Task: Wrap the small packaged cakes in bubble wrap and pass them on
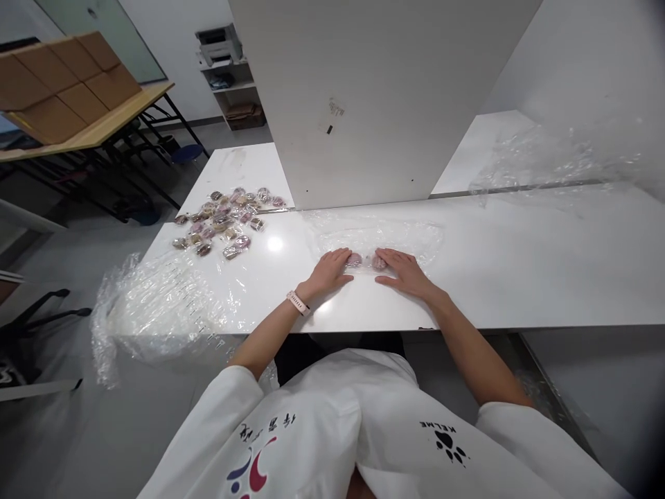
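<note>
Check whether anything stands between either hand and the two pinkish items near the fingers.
No solid object shows between: the left hand is at the left pinkish item, the right hand at the right pinkish item. Clear plastic film lies about both; whether a layer covers them, I cannot tell.

I wear a loose white T-shirt [332, 409] with wide short sleeves [223, 402] that end around my elbows, and below its hem a bit of my black legwear [298, 355] shows. On the right of my chest, black "KELME" lettering [437, 426] sits with a black paw print [450, 447]; on the left are dark characters [267, 426] and a curved red-and-blue emblem [257, 473]. Behind my left hand [328, 270], a pale pink band [298, 303] with small dark slots circles the wrist.
</note>
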